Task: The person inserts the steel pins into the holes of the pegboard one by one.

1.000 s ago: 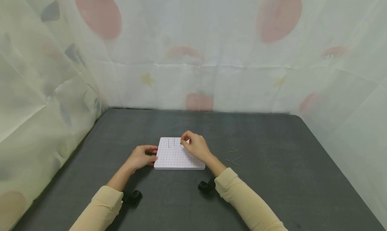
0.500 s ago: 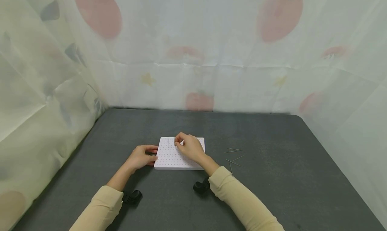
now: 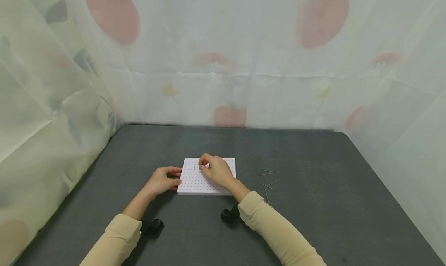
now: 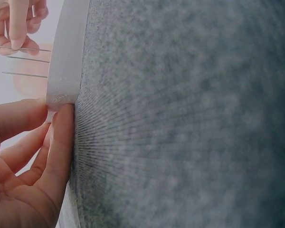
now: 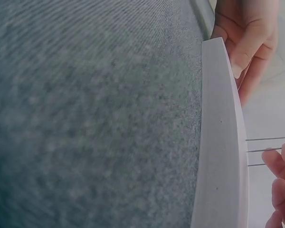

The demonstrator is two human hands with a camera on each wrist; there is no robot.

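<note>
A white pegboard with rows of small holes lies on the table. My left hand grips its left edge, thumb on top and fingers along the side. Over the far part of the board, my right hand pinches a thin metal pin between thumb and forefinger. Both wrist views show three pins on the board, one of them a metal pin away from the fingers; I cannot tell which of the other two is pinched. The head view shows one standing pin, the right hand hiding the area beside it.
Several loose metal pins lie scattered on the dark grey table right of the board. A black wrist device sits under each forearm. Printed curtains enclose the back and sides.
My right hand has shifted left across the far part of the board, toward the standing pins, its fingers still pinched. My left hand and the board have stayed in place.
</note>
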